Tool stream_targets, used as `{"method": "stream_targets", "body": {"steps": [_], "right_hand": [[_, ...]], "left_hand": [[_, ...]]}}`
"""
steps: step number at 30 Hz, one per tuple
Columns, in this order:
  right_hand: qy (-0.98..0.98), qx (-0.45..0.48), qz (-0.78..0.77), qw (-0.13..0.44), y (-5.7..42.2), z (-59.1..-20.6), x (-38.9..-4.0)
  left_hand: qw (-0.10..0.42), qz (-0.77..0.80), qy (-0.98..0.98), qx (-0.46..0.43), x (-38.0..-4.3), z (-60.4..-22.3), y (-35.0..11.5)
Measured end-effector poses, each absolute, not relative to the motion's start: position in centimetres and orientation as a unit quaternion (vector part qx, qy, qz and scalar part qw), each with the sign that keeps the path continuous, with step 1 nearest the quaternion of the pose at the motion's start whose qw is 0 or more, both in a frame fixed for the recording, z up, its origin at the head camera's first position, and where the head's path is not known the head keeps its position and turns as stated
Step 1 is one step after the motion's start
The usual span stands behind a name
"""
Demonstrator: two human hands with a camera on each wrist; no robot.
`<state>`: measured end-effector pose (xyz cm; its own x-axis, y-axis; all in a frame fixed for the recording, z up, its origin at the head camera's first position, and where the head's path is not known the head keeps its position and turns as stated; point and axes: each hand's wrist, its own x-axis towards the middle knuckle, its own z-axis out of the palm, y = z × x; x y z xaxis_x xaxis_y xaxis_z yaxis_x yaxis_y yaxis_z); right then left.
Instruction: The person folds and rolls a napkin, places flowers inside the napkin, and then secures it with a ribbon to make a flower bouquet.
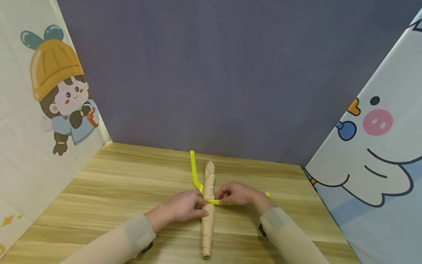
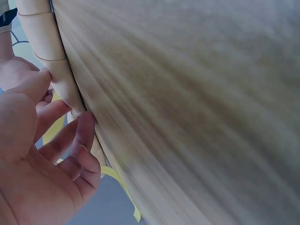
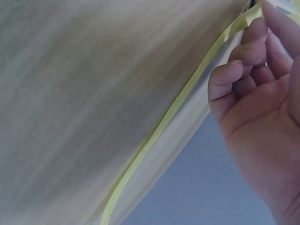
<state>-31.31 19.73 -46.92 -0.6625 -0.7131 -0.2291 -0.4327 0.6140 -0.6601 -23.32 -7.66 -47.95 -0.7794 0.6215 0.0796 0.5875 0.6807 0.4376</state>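
A slim beige roll of cloth (image 1: 207, 223), with spiral folds, lies lengthwise on the wooden table (image 1: 138, 176). A yellow ribbon (image 1: 194, 170) crosses its middle, one end running up and left, the other to the right. My left hand (image 1: 186, 206) holds the roll from the left, thumb below the ribbon and curled fingers at the crossing. To the right of the roll, my right hand (image 1: 235, 193) pinches the ribbon between thumb and fingers. In the right wrist view, a long tail of ribbon (image 3: 173, 110) trails away from that hand along the table.
A dark grey-blue panel (image 1: 211, 77) stands behind the table. White panels with cartoon prints flank it: a child in an orange hat (image 1: 56, 69) on the left, a white pink-nosed figure (image 1: 377, 146) on the right.
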Motion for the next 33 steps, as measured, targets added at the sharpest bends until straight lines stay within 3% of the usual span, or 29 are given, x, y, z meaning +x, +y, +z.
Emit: {"method": "stream_targets", "body": {"steps": [8, 16, 33], "right_hand": [[0.882, -0.329, -0.269, 0.205, 20.5, -47.0, -32.0], [0.919, -0.250, -0.279, 0.122, 23.6, -46.5, -34.5], [0.926, -0.087, -0.363, 0.050, 23.5, -47.0, -37.0]], "left_hand": [[0.036, 0.220, 0.917, 0.330, -23.2, -48.0, -7.6], [0.024, 0.222, 0.913, 0.341, -23.1, -48.0, -7.8], [0.025, 0.175, 0.913, 0.367, -21.0, -47.5, -5.8]]}}
